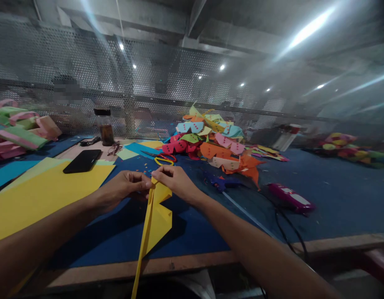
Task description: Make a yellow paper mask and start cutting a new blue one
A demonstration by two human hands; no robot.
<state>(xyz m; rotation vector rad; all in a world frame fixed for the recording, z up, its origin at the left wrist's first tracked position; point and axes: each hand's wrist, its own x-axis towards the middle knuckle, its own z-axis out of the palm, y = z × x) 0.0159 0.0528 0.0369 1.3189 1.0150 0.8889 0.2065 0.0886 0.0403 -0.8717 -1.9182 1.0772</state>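
A yellow paper cut-out (159,226) with a notched edge and a long narrow strip hangs from my two hands above the blue table top. My left hand (131,185) pinches its upper left edge. From the other side, my right hand (170,179) grips the top end with thumb and fingers. The two sets of fingertips almost meet at the paper's top. The strip runs down past the table's front edge. Just beyond my right hand lie scissors (164,159) with red and yellow handles.
A pile of coloured paper cut-outs (215,141) stands behind my hands. To the right lie a blue glue gun (221,181) and a purple power strip (291,198) with a cord. On the left are yellow sheets (55,195), a black phone (82,161) and a jar (105,128).
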